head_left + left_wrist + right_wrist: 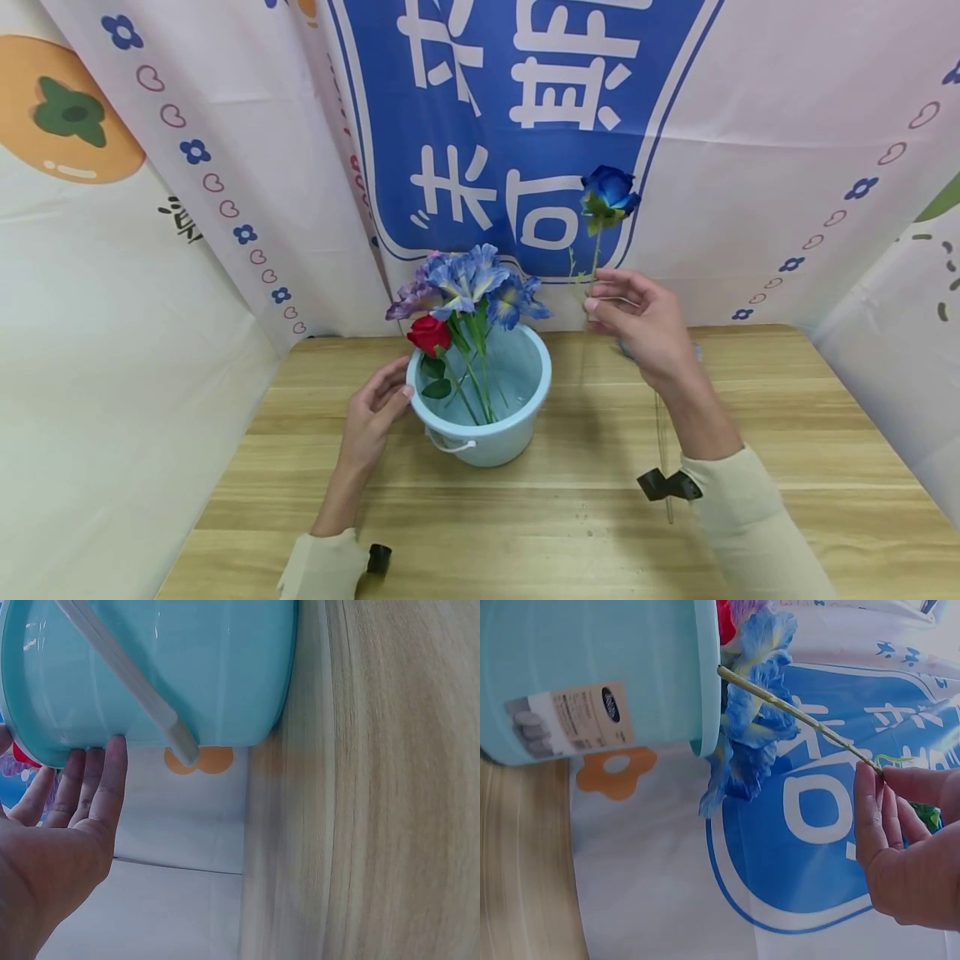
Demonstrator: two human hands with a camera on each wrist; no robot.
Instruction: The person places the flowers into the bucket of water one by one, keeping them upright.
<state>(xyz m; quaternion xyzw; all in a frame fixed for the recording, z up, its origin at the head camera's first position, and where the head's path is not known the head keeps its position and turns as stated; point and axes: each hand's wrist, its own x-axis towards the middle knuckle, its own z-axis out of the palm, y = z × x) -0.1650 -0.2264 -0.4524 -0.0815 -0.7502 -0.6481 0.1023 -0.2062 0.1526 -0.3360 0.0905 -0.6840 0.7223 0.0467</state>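
Note:
In the head view, my left hand (372, 417) holds the rim of a light-blue bucket (536, 400) at its left side, thumb on the rim and fingers against the outer wall. Inside lean a red artificial rose (430, 335) and several blue and purple artificial irises (468, 279), stems down. My right hand (645, 325) pinches the thin stem of a blue artificial rose (609, 196), right of the bucket. The bloom points up. In the right wrist view, the lower stem (795, 712) extends toward the bucket's opening; whether they touch, I cannot tell.
Beneath my right forearm, another long stem (663, 467) lies on the wooden table (570, 542), with bits of blue showing behind the hand. The bucket's white handle (450, 446) hangs down in front. A printed cloth (750, 167) hangs behind the table.

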